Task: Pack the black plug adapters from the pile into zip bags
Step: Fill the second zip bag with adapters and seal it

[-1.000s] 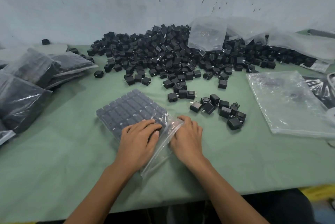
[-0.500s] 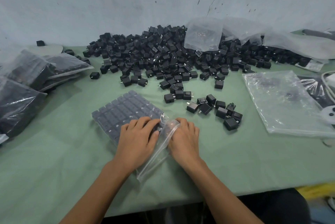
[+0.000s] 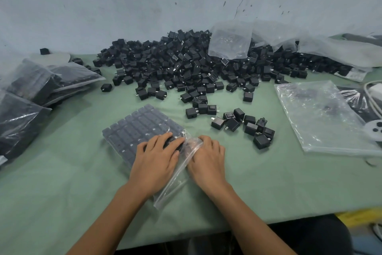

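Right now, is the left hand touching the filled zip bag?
Touching. The head view shows the left hand lying palm-down on the filled zip bag, its fingers spread across the bag's near end, with no gap visible.

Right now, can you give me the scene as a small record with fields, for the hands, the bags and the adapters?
left hand: presses flat on the filled zip bag
right hand: holds the bag's open end, fingers curled on the plastic
filled zip bag: lies on the green table, adapters inside in rows
pile: black plug adapters heaped by the wall
loose adapters: small group right of the hands
empty bag: flat, at right
packed bags: stacked at left
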Demonstrator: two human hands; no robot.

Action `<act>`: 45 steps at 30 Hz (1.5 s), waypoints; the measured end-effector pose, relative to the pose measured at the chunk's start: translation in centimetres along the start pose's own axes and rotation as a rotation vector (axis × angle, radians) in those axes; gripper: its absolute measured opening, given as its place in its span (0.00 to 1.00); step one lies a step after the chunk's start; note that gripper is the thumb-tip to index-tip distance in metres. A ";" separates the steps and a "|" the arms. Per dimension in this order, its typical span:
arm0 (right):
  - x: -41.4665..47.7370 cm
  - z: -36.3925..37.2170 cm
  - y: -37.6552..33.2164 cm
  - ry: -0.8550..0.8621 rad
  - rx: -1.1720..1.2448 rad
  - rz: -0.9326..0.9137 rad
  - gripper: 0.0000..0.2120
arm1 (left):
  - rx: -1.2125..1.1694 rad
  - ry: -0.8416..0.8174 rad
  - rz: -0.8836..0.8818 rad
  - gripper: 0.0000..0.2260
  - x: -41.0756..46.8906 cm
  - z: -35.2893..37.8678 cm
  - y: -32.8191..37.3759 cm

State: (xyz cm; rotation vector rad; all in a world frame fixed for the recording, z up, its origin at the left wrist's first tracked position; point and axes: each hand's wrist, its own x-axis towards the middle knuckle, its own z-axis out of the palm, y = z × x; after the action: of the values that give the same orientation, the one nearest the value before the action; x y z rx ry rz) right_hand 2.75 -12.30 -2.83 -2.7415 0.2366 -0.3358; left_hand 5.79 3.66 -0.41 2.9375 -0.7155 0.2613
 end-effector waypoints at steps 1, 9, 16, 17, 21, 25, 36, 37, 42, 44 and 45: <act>0.0 -0.2 0.1 -0.020 0.013 -0.022 0.19 | 0.001 -0.006 -0.008 0.19 0.0 0.0 0.0; -2.6 -4.6 4.7 0.103 0.389 -0.116 0.08 | -0.003 -0.027 -0.022 0.25 0.1 -0.4 0.2; 4.2 -6.7 7.5 0.160 -0.055 -0.159 0.13 | -0.005 -0.039 -0.027 0.24 0.2 -0.2 0.3; 5.2 -6.5 7.6 0.112 -0.111 -0.164 0.14 | -0.005 -0.039 -0.027 0.24 0.1 -0.1 0.2; 7.7 -5.1 8.3 0.008 -0.302 -0.169 0.16 | -0.017 -0.039 -0.025 0.22 0.1 0.0 0.2; 9.1 -4.6 8.2 0.038 -0.341 -0.167 0.14 | -0.010 -0.027 -0.014 0.20 0.2 0.2 0.0; 1.2 -8.6 7.6 0.012 0.400 -0.046 0.15 | -0.006 -0.005 -0.015 0.21 0.2 0.0 0.0; -0.3 -8.9 7.7 -0.009 0.453 -0.028 0.13 | -0.009 -0.002 -0.016 0.21 0.1 0.0 0.0; -4.8 -8.3 7.3 -0.085 0.637 0.009 0.12 | -0.022 0.004 -0.013 0.22 0.1 0.0 0.1; -5.1 -7.3 6.3 -0.136 0.621 0.013 0.12 | -0.023 0.005 -0.013 0.22 0.1 0.1 0.1; -5.0 -6.8 5.8 -0.162 0.599 -0.001 0.12 | -0.025 0.006 -0.014 0.21 0.1 0.1 0.1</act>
State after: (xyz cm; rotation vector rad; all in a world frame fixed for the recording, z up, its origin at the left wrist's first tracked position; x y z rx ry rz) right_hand -4.56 -18.89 0.17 -2.1613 0.0730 -0.1490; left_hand 5.89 3.53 -0.49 2.9162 -0.6917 0.2575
